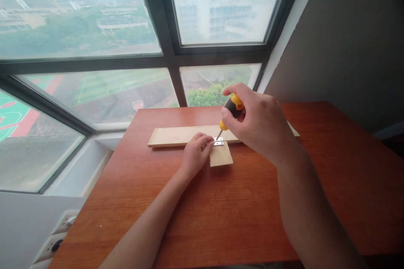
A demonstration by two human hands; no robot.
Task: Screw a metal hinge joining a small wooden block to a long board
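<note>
A long pale wooden board [176,135] lies across the far part of the red-brown table [240,210]. A small wooden block [221,155] lies against its near edge, joined by a small silver metal hinge [219,142]. My right hand [255,119] is closed round a screwdriver with a yellow and black handle [232,108], held nearly upright with its tip on the hinge. My left hand [195,151] is curled, its fingertips pinched at the hinge's left side, and it rests on the table beside the small block.
A large window with dark frames fills the far side beyond the table. A grey wall [347,38] stands to the right. White power sockets [58,235] sit on the ledge at the lower left, beside the table's left edge.
</note>
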